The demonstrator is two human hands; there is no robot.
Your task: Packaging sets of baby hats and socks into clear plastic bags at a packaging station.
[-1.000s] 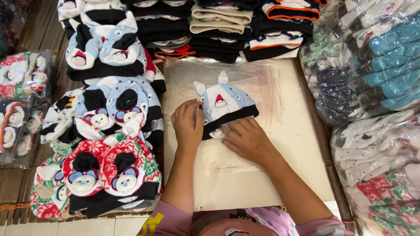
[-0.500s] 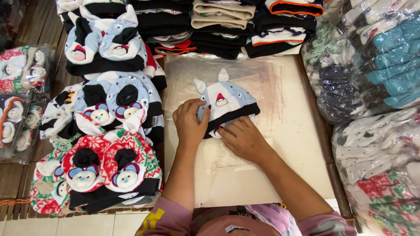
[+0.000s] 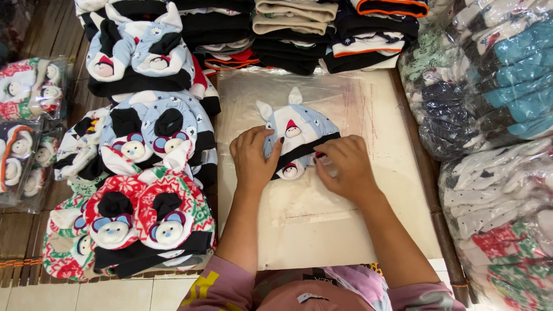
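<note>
Both hands, left (image 3: 253,158) and right (image 3: 344,167), press the hat (image 3: 296,129) half inside the bag (image 3: 340,101); stacked hats (image 3: 144,144) at nine o'clock remain unbagged.

1. Your pale worktop (image 3: 403,190) carries a clear plastic bag (image 3: 322,95) with a light-blue hat (image 3: 299,129) on it.
2. Stacked hats (image 3: 144,167) crowd its left edge; folded dark ones (image 3: 288,34) line the far side.

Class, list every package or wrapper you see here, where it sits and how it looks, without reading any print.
Clear flat bag: centre of the table, under the light blue hat that both hands press.
Bagged hats: left edge, small clear packs, red, green and white.
Big clear sacks: right side, bulging, with teal, navy and patterned cloth.
</note>
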